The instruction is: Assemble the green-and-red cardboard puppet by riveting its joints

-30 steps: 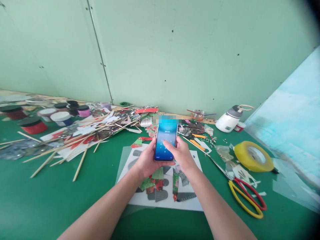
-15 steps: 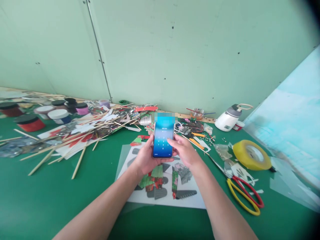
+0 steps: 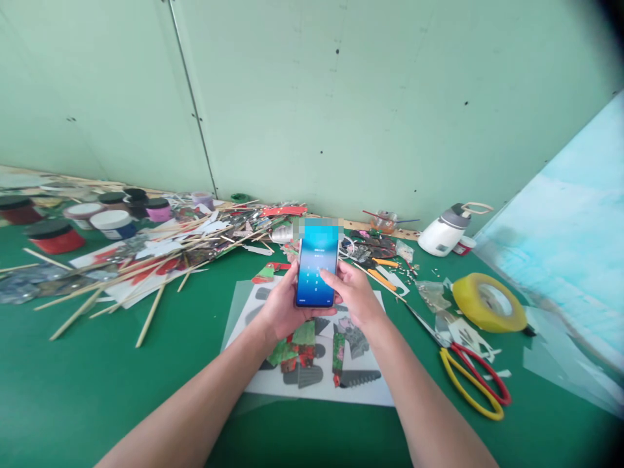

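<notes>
A smartphone [image 3: 312, 260] stands upright in the middle of the head view, its lit blue screen showing a number keypad. My left hand [image 3: 279, 313] is wrapped round its left side and lower end. My right hand [image 3: 358, 296] grips the right edge, with the thumb lying over the keypad; its other fingers are partly hidden behind the phone. Below the hands lies a white sheet [image 3: 361, 394] printed with grey shapes. Red and green painted cut-out pieces [image 3: 305, 333] rest on it, partly covered by my left hand and wrist.
Scissors [image 3: 472, 383] with red and yellow handles and a yellow tape roll [image 3: 489, 303] lie at right. A white bottle [image 3: 442, 233] stands near the wall. At left are thin wooden sticks [image 3: 151, 315] and several paint jars [image 3: 55, 236]. Orange-handled pliers [image 3: 383, 278] lie behind my right hand.
My right thumb has shifted slightly left and stays over the keypad. Both hands still hold the phone. The whole view has moved a little.
</notes>
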{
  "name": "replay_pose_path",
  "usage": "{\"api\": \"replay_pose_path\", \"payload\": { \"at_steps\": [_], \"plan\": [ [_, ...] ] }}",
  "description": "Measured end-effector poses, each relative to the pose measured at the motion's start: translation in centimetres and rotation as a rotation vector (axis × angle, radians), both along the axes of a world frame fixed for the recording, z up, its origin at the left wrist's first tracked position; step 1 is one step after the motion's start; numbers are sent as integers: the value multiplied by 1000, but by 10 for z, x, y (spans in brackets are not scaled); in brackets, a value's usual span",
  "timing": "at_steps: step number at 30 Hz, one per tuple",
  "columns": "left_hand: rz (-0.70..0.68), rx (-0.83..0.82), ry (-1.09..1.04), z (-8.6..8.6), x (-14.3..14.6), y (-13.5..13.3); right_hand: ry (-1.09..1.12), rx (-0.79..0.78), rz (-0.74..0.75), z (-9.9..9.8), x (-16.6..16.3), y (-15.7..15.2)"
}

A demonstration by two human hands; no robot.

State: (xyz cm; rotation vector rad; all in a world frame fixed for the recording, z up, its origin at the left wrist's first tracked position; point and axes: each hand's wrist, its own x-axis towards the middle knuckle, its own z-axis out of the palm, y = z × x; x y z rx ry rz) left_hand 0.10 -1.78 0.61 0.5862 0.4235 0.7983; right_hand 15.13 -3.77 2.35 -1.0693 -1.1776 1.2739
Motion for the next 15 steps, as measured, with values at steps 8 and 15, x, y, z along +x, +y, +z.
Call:
{"api": "replay_pose_path", "payload": {
  "at_steps": [8,15],
  "plan": [
    [8,-19,27,-4,7,-3,-147,56,-310,-23,-10,9],
    [14,-39,17,1,4,-3,-22,-36,-169,-6,-9,0]
  ]
}}
